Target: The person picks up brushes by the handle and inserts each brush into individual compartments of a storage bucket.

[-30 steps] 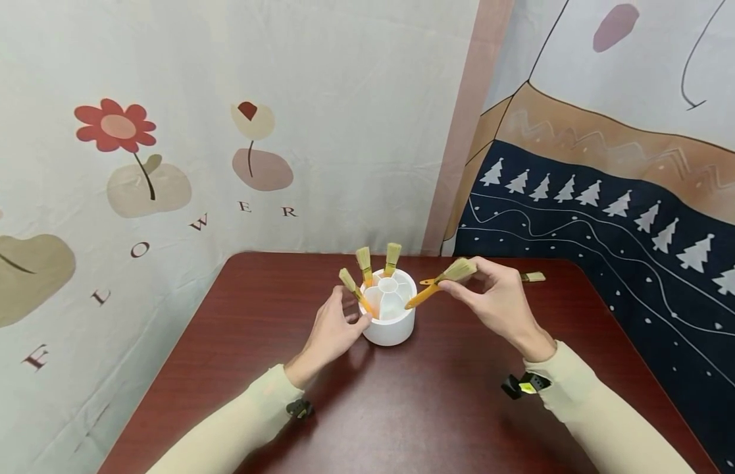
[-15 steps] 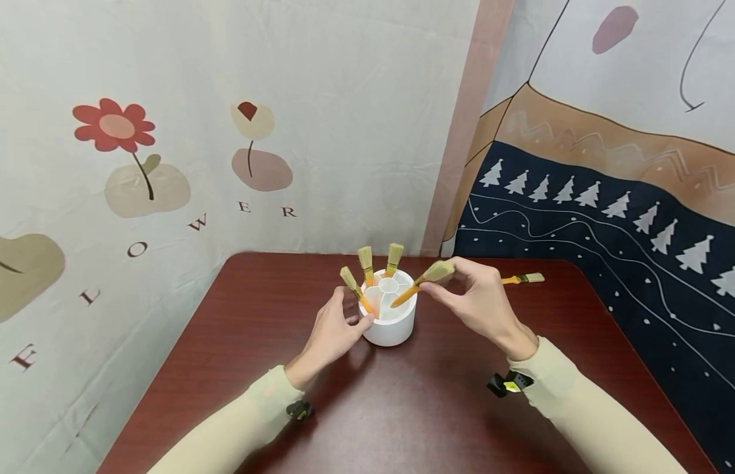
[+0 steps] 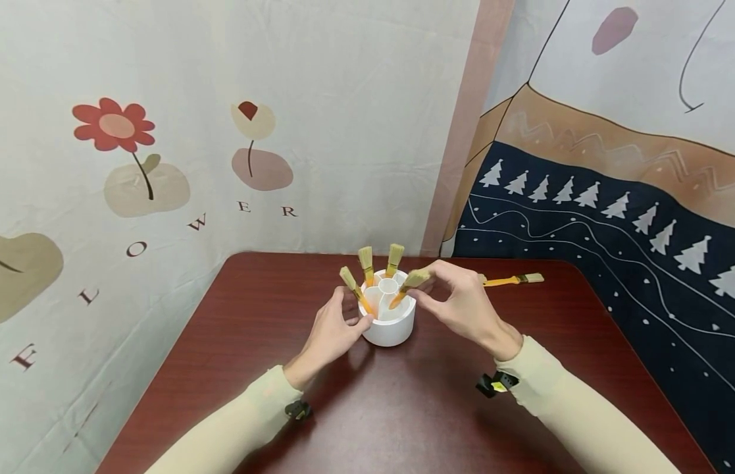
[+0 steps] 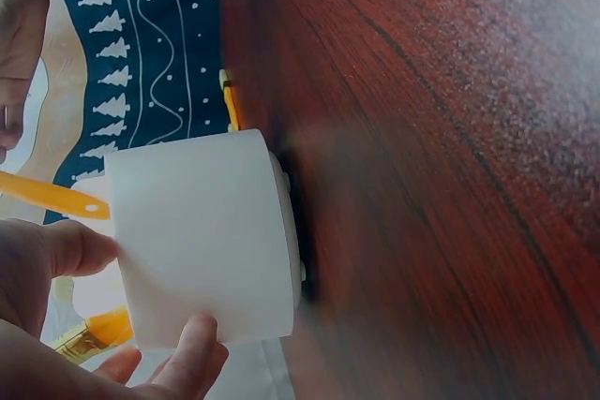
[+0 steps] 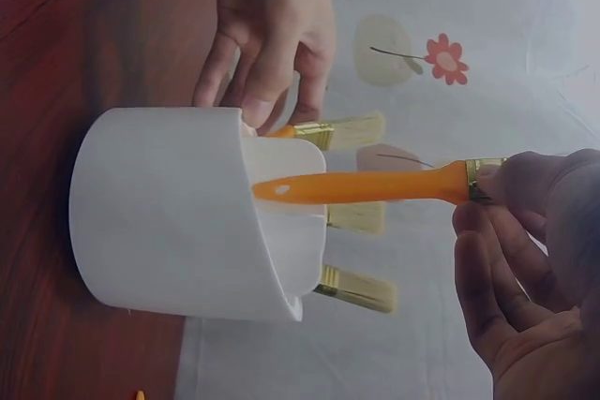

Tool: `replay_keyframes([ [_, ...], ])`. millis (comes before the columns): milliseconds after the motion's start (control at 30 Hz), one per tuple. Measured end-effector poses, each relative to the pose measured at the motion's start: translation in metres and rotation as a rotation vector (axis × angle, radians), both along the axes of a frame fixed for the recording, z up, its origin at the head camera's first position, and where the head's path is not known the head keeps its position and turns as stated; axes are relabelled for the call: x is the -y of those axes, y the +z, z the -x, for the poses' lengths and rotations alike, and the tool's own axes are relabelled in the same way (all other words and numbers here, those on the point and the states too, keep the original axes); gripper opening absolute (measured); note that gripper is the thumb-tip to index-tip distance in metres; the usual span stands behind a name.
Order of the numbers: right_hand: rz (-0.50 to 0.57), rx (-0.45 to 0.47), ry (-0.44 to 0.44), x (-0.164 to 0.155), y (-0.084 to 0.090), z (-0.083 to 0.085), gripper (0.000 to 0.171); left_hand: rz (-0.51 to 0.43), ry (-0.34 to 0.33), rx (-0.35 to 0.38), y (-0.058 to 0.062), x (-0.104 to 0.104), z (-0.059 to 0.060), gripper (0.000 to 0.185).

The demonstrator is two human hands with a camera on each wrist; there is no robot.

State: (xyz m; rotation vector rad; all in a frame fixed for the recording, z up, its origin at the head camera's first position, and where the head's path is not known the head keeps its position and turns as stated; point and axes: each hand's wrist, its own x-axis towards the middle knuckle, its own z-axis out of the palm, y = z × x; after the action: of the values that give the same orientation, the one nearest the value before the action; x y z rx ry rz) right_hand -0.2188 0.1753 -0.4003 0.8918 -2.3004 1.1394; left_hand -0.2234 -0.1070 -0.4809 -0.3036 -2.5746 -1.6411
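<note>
A round white holder (image 3: 391,334) with several compartments stands on the table. My left hand (image 3: 331,329) grips its left side, thumb at the rim and fingertips against the wall. Three flat paintbrushes lean out of it bristles up: one by my left thumb (image 3: 356,289), two at the back (image 3: 366,260) (image 3: 394,260). My right hand (image 3: 462,303) pinches another paintbrush (image 5: 375,186) at its metal collar, between thumb and fingers. Its orange handle points down and left, with the tip at the opening of the holder's front right compartment.
Another paintbrush (image 3: 515,280) lies flat on the dark red table (image 3: 397,408), behind and right of my right hand. A bit of bristle shows beside its handle, partly hidden by that hand. Printed cloths (image 3: 343,131) hang behind the table.
My right hand has moved left with its paintbrush, bringing the handle over the holder's opening. More of the lying paintbrush now shows. My left hand has stayed on the holder.
</note>
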Motion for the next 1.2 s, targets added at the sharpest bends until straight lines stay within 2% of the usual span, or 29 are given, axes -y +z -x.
replay_keyframes([
  [267,-0.052,-0.05,0.018,0.007,-0.006,0.005,0.038,-0.006,-0.002,-0.003,-0.001,0.0,0.001,0.053],
  [467,-0.087,-0.096,0.034,0.012,-0.012,0.009,0.033,-0.012,-0.006,0.004,0.0,0.0,0.001,0.054],
  [733,-0.153,-0.126,0.041,0.017,-0.019,0.01,0.031,-0.001,-0.003,0.023,0.002,0.0,0.001,0.055],
  [1000,-0.196,-0.137,0.072,0.023,-0.03,0.012,0.028,0.004,-0.01,0.016,0.002,0.0,0.001,0.057],
  [1200,-0.261,-0.175,0.06,0.024,-0.036,0.013,0.023,0.007,-0.015,0.005,0.001,0.001,0.0,0.059],
])
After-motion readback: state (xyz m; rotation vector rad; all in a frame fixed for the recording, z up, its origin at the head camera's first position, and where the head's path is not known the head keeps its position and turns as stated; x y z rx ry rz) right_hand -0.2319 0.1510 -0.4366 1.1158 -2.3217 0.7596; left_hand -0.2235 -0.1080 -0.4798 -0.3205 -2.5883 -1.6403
